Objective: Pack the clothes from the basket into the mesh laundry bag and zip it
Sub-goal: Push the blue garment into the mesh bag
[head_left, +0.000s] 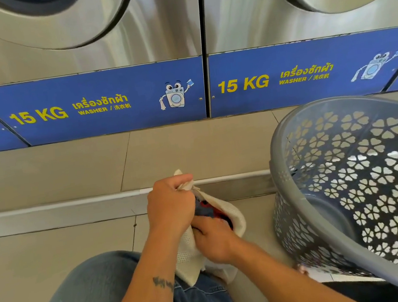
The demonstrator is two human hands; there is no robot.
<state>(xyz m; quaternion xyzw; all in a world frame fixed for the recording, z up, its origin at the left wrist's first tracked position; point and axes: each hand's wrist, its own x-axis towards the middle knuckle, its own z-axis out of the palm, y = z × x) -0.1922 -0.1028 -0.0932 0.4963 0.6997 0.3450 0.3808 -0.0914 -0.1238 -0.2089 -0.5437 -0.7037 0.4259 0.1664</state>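
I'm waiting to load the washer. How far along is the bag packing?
Nearly there. The grey basket looks emptied; no clothes show in the part visible. In hand: the left hand holds up the mesh bag's top edge while the right hand pushes blue and red clothes inside. Left: zipping; the mouth is open.

Left hand (171, 205) clutches white mesh bag (234, 218); right hand (214, 244) pushes clothes (204, 209) inside.

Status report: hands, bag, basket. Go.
Left hand gripping mesh laundry bag mouth, open. Right hand pushing clothes inside. Basket tipped, looks empty. Zip not done. Nothing in the way.
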